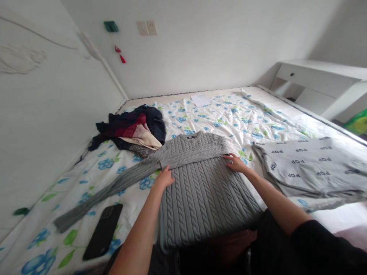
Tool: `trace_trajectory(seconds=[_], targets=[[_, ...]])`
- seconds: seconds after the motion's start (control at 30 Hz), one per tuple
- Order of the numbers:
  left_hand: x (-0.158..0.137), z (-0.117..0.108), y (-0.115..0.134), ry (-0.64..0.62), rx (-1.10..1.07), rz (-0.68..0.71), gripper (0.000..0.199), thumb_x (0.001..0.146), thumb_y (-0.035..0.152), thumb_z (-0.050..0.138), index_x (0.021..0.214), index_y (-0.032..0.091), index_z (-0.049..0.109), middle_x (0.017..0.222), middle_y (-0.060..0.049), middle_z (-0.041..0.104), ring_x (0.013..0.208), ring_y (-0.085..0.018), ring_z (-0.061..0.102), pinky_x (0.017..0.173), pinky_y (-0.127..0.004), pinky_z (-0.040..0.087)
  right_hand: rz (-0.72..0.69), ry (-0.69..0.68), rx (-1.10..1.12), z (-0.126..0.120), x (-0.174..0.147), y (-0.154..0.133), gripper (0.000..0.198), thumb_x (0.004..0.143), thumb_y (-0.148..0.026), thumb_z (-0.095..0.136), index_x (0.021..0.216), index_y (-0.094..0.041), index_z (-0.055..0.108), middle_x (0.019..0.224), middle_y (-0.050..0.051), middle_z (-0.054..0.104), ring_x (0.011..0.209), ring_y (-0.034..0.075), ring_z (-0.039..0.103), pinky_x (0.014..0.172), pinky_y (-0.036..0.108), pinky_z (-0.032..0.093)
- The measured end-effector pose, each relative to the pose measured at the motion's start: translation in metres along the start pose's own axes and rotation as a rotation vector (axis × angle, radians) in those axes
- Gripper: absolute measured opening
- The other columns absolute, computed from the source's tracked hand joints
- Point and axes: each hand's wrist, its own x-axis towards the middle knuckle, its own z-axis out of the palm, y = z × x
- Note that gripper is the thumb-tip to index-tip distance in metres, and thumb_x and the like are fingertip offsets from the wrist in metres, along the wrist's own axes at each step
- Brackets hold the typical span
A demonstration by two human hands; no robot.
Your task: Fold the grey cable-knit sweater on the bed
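Observation:
A grey cable-knit sweater (206, 198) lies front up on the bed, its neckline away from me and its hem at my lap. One sleeve is folded straight across the chest; the other stretches out to the lower left. My left hand (165, 179) rests at the sweater's left side, fingertips touching the cuff of the folded sleeve, thumb apart. At the opposite side, my right hand (237, 163) lies on the edge below the folded sleeve, with thumb and fingers spread. Its farther fingers are partly hidden.
Dark, red and cream clothes (134, 128) are heaped at the back left. A black phone (103, 231) lies at the front left. Folded grey cloth printed "POP" (309, 166) is on the right. White paper (200, 100) lies near the wall; a white desk (318, 82) stands beyond the bed.

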Motion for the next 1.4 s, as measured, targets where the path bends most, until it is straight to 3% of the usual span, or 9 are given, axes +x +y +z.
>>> trace_trajectory(seconds=[0.17,0.4,0.57,0.7,0.83,0.97,1.03,1.2,1.4], targets=[[0.011,0.006,-0.003,-0.021,0.011,-0.032,0.064,0.097,0.027,0.062,0.158,0.01,0.069,0.191,-0.024,0.031,0.163,-0.04,0.056,0.136,-0.05,0.043,0.059,0.026,0.007,0.02,0.015,0.01,0.07,0.101,-0.031,0.068,0.171,-0.022,0.062,0.181,0.018,0.05,0.167,0.039,0.049,0.137,0.057,0.037],[0.019,0.006,-0.004,-0.034,0.027,-0.097,0.07,0.096,0.03,0.065,0.163,0.01,0.064,0.191,-0.023,0.029,0.156,-0.041,0.064,0.13,-0.047,0.049,0.089,0.127,0.069,0.026,0.03,0.027,0.074,0.095,-0.022,0.059,0.168,-0.011,0.058,0.183,0.022,0.046,0.165,0.039,0.052,0.137,0.052,0.043],[0.024,0.003,-0.006,-0.021,0.01,-0.124,0.069,0.094,0.034,0.066,0.161,0.015,0.068,0.191,-0.019,0.034,0.146,-0.04,0.072,0.121,-0.046,0.056,0.114,0.181,0.07,0.017,0.034,0.038,0.066,0.095,-0.022,0.059,0.159,-0.013,0.066,0.175,0.018,0.058,0.163,0.038,0.054,0.138,0.047,0.043],[0.026,0.005,-0.006,-0.116,0.018,-0.061,0.064,0.091,0.035,0.07,0.152,0.015,0.075,0.182,-0.021,0.05,0.153,-0.038,0.067,0.125,-0.043,0.053,0.158,0.052,-0.001,0.018,0.029,0.039,0.053,0.097,-0.02,0.059,0.148,-0.012,0.073,0.173,0.023,0.058,0.155,0.038,0.063,0.131,0.045,0.048],[0.027,0.001,-0.007,-0.142,0.052,0.014,0.044,0.093,0.028,0.068,0.132,0.015,0.083,0.164,-0.021,0.07,0.164,-0.033,0.056,0.13,-0.038,0.047,0.14,-0.007,-0.082,0.012,0.025,0.028,0.04,0.1,-0.023,0.062,0.132,-0.009,0.079,0.167,0.028,0.061,0.155,0.041,0.061,0.131,0.049,0.045],[0.027,-0.013,-0.012,-0.058,0.012,-0.031,0.033,0.094,0.027,0.065,0.119,0.021,0.086,0.148,-0.014,0.081,0.14,-0.035,0.075,0.121,-0.04,0.055,0.06,0.108,-0.08,0.004,0.021,0.013,0.039,0.097,-0.02,0.062,0.128,-0.014,0.083,0.166,0.023,0.063,0.16,0.04,0.055,0.136,0.052,0.038],[0.027,-0.021,-0.016,0.005,0.002,-0.034,0.034,0.099,0.029,0.061,0.123,0.022,0.084,0.141,-0.012,0.084,0.132,-0.033,0.078,0.119,-0.04,0.056,0.02,0.159,-0.035,0.004,0.019,0.009,0.047,0.095,-0.018,0.06,0.137,-0.017,0.081,0.162,0.019,0.067,0.155,0.036,0.059,0.135,0.049,0.04],[0.028,-0.02,-0.016,0.175,0.003,0.122,0.05,0.105,0.027,0.052,0.148,0.017,0.075,0.17,-0.013,0.067,0.158,-0.029,0.061,0.138,-0.039,0.039,-0.061,0.11,-0.006,0.013,0.017,0.016,0.078,0.091,-0.02,0.066,0.169,-0.019,0.061,0.172,0.015,0.06,0.161,0.036,0.054,0.138,0.048,0.04],[0.039,0.003,-0.011,0.004,-0.024,0.117,0.078,0.104,0.037,0.057,0.176,0.006,0.048,0.19,-0.022,0.035,0.177,-0.03,0.036,0.142,-0.038,0.029,0.009,-0.012,-0.042,0.022,0.02,0.03,0.081,0.096,-0.028,0.069,0.175,-0.018,0.056,0.184,0.016,0.048,0.167,0.04,0.05,0.14,0.053,0.036]])
